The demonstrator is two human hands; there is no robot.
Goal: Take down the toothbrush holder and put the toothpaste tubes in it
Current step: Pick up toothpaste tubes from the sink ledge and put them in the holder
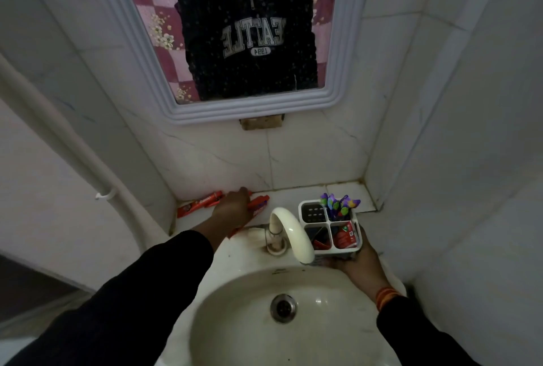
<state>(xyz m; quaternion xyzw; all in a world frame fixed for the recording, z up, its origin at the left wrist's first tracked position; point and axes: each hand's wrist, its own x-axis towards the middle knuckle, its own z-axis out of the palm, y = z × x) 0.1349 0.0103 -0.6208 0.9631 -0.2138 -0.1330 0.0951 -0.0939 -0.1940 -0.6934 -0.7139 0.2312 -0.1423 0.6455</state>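
holder: white plastic four-compartment toothbrush holder (pixel 330 226), already down, standing on sink rim right of tap, held from below and behind by right hand (pixel 360 263)
holder contents: purple-green toothbrushes (pixel 338 204) in back right slot; red packet or tube (pixel 346 235) in front right slot; dark items front left, hard to identify
tubes: red toothpaste tube (pixel 199 204) lying flat on ledge by wall, just left of left hand; second red toothpaste tube (pixel 258 204) lying under and beside left hand
left grip: left hand (pixel 232 207) pressed down over second tube, fingers curled; full closure on it unclear
right grip: wrapped around holder base, holding it
tube vs grip: second tube touching left hand; first tube just beside, not touched; holder well apart, across curved white tap (pixel 289 233)
risk: tube clipping tap on crossing; holder tipping into white ceramic sink (pixel 244 321) if pushed hard, rim narrow
surroundings: white-framed wall mirror (pixel 335 72) above
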